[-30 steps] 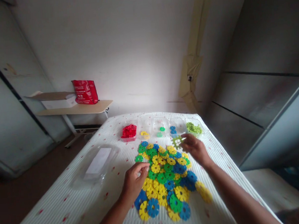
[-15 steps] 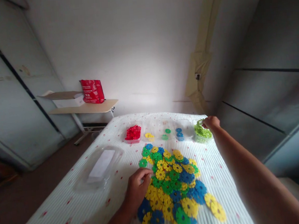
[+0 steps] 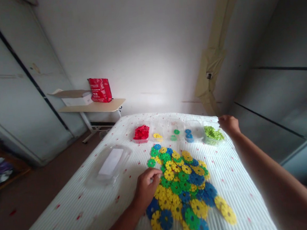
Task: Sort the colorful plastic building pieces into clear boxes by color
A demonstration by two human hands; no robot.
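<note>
A spread pile of yellow, green and blue notched plastic discs [image 3: 184, 186] lies on the striped cloth. My left hand [image 3: 148, 182] rests against the pile's left edge, thumb and fingers curled together; anything inside them is hidden. Beyond the pile, my right hand [image 3: 229, 124] hovers just right of a clear box of lime-green pieces [image 3: 213, 133]. Its fingers are bent together, and I cannot make out anything in them. Further left in the row are a few blue discs [image 3: 188, 135], green discs [image 3: 176, 131], yellow discs [image 3: 157, 136] and a box of red pieces [image 3: 141, 133].
A clear plastic lid [image 3: 94, 174] with a white paper strip [image 3: 111, 162] lies left of the pile. Behind the table, a small desk [image 3: 99, 106] bears a red bag [image 3: 100, 90] and a white box [image 3: 77, 100]. Grey cabinet doors [image 3: 279, 94] stand at the right.
My right hand has moved off the lime-green pieces to the right side of their box. The view has turned slightly left. My left hand keeps its place by the pile.
</note>
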